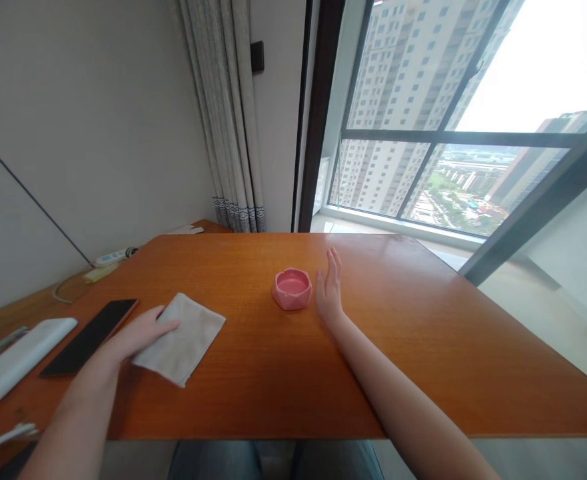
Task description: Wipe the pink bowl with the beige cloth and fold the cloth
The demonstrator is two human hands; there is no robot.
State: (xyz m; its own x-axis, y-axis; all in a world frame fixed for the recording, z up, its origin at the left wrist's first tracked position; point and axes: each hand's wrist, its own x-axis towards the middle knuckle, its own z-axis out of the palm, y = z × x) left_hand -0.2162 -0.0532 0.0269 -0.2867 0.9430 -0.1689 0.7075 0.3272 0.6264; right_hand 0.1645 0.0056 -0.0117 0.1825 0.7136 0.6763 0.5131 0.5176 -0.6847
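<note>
A light grey cloth (186,340), folded into a flat square, is on the left part of the wooden table. My left hand (146,331) has hold of its left edge, the thumb lying over the top of the fabric; the other fingers are partly hidden. A pink ashtray (293,291) with an angular outer wall sits upright near the middle of the table. Just to its right is my right hand (329,290), held on edge with its fingers stretched upward and its palm facing the ashtray. A small gap seems to separate them, and this hand holds nothing.
Left of the cloth lie a dark phone (90,337) and a white oblong device (23,360). A white cable (6,439) is at the near left corner. A power strip (116,257) rests by the wall. Beyond the table (253,400) are a curtain (228,120) and a window.
</note>
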